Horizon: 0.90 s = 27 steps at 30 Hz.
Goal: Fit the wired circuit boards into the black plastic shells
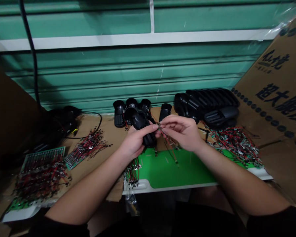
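Note:
My left hand point(134, 140) is closed around a black plastic housing point(140, 126), held above the green tray point(162, 171). My right hand point(182, 131) pinches thin red and black wires point(171, 149) that hang from the housing toward the tray. Both hands meet at the centre of the view, fingertips almost touching.
Several more black housings point(130, 110) stand upright behind the hands. A row of stacked black parts point(207, 102) lies at the back right. Piles of red-black wire pieces lie right point(234, 143) and left point(88, 146). Circuit strips point(40, 174) sit at left. A cardboard box point(278, 95) stands right.

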Motion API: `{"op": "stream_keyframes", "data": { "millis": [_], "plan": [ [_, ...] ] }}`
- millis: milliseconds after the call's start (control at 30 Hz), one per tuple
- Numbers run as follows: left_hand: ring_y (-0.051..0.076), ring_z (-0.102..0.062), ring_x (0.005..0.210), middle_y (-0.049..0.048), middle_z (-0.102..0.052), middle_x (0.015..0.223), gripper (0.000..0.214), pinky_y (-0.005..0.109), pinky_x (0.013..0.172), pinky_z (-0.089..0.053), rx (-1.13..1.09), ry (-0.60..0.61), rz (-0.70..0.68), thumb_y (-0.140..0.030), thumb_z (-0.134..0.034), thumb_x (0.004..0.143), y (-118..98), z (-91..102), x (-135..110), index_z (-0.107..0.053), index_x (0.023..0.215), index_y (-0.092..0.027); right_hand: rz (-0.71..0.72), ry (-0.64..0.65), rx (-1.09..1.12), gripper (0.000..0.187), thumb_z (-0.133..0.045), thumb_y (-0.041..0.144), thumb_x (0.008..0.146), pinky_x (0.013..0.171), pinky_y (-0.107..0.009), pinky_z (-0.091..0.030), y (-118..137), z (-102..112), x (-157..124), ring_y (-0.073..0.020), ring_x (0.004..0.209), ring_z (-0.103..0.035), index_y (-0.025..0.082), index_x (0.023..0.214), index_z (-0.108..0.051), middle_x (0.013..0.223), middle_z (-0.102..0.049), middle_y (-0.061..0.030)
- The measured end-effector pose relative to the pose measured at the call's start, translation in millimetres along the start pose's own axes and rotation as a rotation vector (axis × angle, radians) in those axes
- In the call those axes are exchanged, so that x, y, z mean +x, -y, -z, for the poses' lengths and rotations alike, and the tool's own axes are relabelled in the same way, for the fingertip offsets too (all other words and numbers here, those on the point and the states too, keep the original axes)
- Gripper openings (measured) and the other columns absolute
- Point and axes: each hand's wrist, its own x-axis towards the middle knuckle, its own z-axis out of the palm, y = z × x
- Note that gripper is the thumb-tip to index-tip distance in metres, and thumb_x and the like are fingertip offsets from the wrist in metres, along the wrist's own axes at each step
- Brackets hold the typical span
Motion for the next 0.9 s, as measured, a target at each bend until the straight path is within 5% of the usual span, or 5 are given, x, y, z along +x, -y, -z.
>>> {"op": "stream_keyframes", "data": {
  "millis": [133,267,667,900],
  "plan": [
    [0.010,-0.072,0.065,0.0014,-0.077,0.075,0.050,0.024,0.070,-0.060,0.092,0.043,-0.048,-0.034,-0.102,0.061,-1.8,2.2,0.7,-0.068,0.090,-0.012,-0.223,0.058,0.099,0.038,-0.094,0.051,0.088,0.051,-0.029,-0.056,-0.7,6.7,6.0,-0.0151,0.059,-0.069,0.020,0.106,-0.081,0.085,-0.078,-0.0043],
    [0.011,-0.071,0.062,0.0000,-0.075,0.071,0.050,0.024,0.068,-0.057,0.184,0.050,-0.109,-0.037,-0.102,0.063,0.5,4.6,2.2,-0.069,0.091,-0.012,-0.339,0.123,0.108,0.038,-0.097,0.047,0.083,0.048,-0.025,-0.052,-3.4,6.7,7.5,-0.0126,0.052,-0.064,0.018,0.097,-0.078,0.072,-0.076,-0.0023],
    [0.009,-0.070,0.066,0.0011,-0.074,0.074,0.050,0.024,0.071,-0.057,0.276,0.040,-0.181,-0.046,-0.100,0.067,4.7,6.5,3.0,-0.071,0.090,-0.011,-0.414,0.128,0.172,0.039,-0.101,0.045,0.078,0.053,-0.024,-0.054,-4.6,10.0,7.2,-0.0130,0.059,-0.067,0.019,0.098,-0.079,0.073,-0.076,-0.0016],
    [0.013,-0.072,0.066,0.0040,-0.078,0.087,0.064,0.028,0.066,-0.060,0.077,-0.061,-0.041,-0.058,-0.092,0.071,6.0,0.1,1.9,-0.067,0.110,-0.014,-0.342,0.094,0.118,0.040,-0.102,0.045,0.076,0.052,-0.026,-0.052,8.1,18.2,9.3,-0.0122,0.056,-0.061,0.019,0.095,-0.079,0.069,-0.069,0.0010]
  ]
}}
